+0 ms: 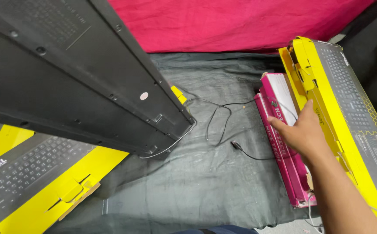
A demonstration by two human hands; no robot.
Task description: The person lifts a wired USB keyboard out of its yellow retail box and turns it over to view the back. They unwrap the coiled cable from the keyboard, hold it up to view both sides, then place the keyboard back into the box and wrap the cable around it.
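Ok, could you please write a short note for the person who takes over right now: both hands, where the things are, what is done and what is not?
Right hand: open, fingers spread, on the pink box, which lies beside the right yellow box.
Left hand: not in view.
Black keyboard: lifted at upper left, underside toward the camera; what holds it is hidden.
Its cable trails onto the dark cloth, plug end lying free.
Left yellow box: flat on the cloth, end flaps open.
Done: the keyboard is out of any box.
Not done: the cable is loose, not coiled; nothing is gripped by the right hand.
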